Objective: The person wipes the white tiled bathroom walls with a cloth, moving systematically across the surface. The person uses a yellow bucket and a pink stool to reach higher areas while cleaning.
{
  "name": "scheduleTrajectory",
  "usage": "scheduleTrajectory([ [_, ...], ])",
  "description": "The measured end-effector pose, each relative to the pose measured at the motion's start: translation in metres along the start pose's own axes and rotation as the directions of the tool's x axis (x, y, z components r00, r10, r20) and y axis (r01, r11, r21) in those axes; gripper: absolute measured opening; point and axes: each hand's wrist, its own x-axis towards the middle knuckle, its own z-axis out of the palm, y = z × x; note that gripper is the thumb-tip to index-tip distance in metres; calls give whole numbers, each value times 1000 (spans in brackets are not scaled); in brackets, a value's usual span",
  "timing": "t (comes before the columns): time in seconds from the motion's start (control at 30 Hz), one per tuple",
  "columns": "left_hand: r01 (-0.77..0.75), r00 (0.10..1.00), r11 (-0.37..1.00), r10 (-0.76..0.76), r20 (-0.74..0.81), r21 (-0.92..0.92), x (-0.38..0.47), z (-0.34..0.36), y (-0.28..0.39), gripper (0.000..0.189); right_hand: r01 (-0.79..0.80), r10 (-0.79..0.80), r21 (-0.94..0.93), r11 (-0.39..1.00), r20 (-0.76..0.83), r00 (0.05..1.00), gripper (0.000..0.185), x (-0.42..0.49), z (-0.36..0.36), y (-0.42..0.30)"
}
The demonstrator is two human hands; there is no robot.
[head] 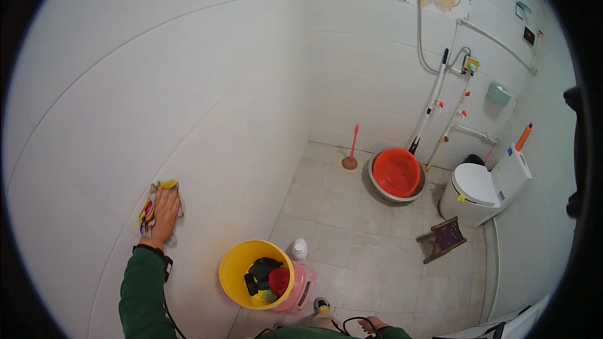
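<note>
My left hand (166,212) presses a multicoloured cloth (147,216) flat against the white tiled wall (226,150), with the cloth's edges showing around the fingers. Low in the view, my right hand (370,325) is beside my body at a black cable (362,318); its fingers look curled, but whether they grip the cable is unclear. Between the wall and my feet, a yellow bucket (231,268) holds dark cloths and a red item (279,281). It rests on a pink plastic stool (301,287). A white bottle (299,248) stands behind the stool.
A plunger (350,162) stands by the far wall. A red basin (396,172) sits in a grey basin (377,188), near a long-handled pole (435,89). To the right are a white toilet (475,186) and a small folding stool (443,239). Water pipes (497,47) run along the walls.
</note>
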Motion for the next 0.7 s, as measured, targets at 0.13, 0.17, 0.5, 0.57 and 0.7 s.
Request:
scheduleTrajectory([
  [0.13, -10, 997, 1000, 11, 75, -18, -32, 11, 10, 24, 61, -63, -33, 998, -58, 996, 54, -2, 11, 11],
  [0.17, 5, 995, 1000, -5, 101, 1, -32, 11, 11, 23, 27, -27, -22, 999, -17, 999, 52, -3, 7, 8],
  [0.5, 438, 898, 880, -420, -131, 183, 67, -92, -51, 61, -87, 88, -14, 996, 124, 988, 55, 17, -2, -39],
  [0.57, 393, 918, 828, -328, -223, 400, 95, -135, -67, 68, -26, 19, 36, 999, 173, 985, 51, 33, 0, -31],
  [0.7, 460, 887, 647, -317, -335, 607, 149, -187, -101, 71, 256, -250, 9, 967, 246, 937, 41, 69, -19, -15],
])
